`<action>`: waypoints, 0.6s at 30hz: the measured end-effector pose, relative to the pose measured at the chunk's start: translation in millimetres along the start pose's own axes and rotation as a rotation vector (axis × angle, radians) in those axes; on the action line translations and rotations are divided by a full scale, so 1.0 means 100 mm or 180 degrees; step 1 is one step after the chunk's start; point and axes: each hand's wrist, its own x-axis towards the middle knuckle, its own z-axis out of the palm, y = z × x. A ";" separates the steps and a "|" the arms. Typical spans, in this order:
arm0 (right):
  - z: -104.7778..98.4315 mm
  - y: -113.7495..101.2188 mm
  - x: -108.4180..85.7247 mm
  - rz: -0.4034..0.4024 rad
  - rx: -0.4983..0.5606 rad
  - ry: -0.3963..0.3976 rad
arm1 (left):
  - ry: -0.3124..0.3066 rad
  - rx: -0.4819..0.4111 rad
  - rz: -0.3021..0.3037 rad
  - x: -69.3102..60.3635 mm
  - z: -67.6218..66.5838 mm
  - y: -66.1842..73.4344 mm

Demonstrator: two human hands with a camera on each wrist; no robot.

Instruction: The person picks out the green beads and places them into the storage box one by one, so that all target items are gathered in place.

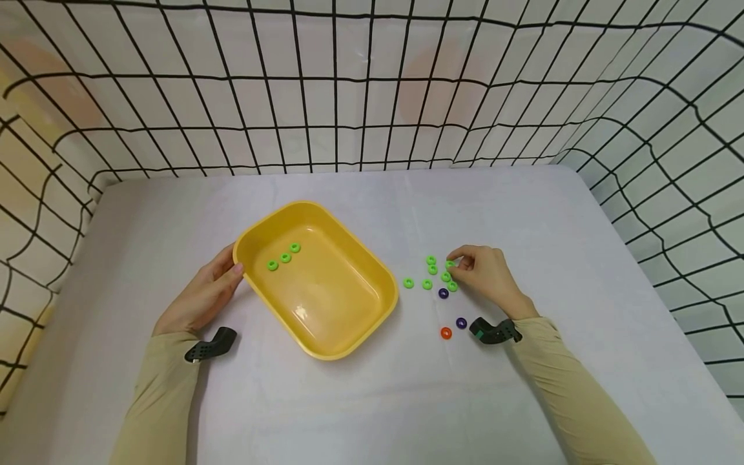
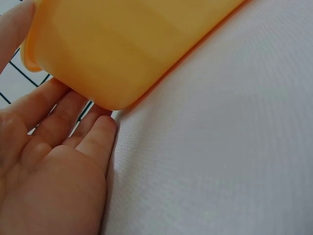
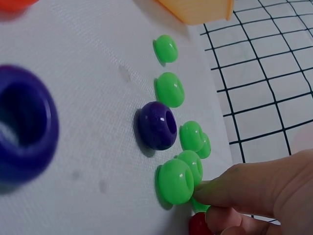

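Note:
My left hand (image 1: 203,294) grips the left corner of a yellow plastic tray (image 1: 372,284). In the left wrist view, the thumb lies by the rim and the other fingers reach behind the corner. Three green beads (image 1: 285,258) lie inside the tray. To its right, my right hand (image 1: 485,274) pinches a green bead (image 1: 450,264), mostly covered by the fingertips. Several loose green beads (image 1: 433,270) lie around it on the white cloth. A dark purple bead (image 1: 444,293) sits just below them. Part of a red round thing (image 3: 198,224) shows beside the right fingers; its kind is unclear.
Nearer to me lie another purple bead (image 1: 461,323) and an orange-red bead (image 1: 445,333). A black wire grid (image 1: 334,123) stands along the back and both sides of the white-covered table (image 1: 325,413). Each wrist carries a black camera (image 1: 212,345).

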 end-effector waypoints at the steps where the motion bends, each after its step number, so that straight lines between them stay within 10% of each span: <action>1: 0.00 0.00 0.00 -0.0004 -0.0001 0.0003 | 0.0003 -0.0004 -0.0003 0.00 0.00 0.00; 18: -0.08 -0.23 0.21 -0.0134 -0.0063 -0.0052 | 0.0020 0.0031 -0.0010 -0.01 0.00 0.01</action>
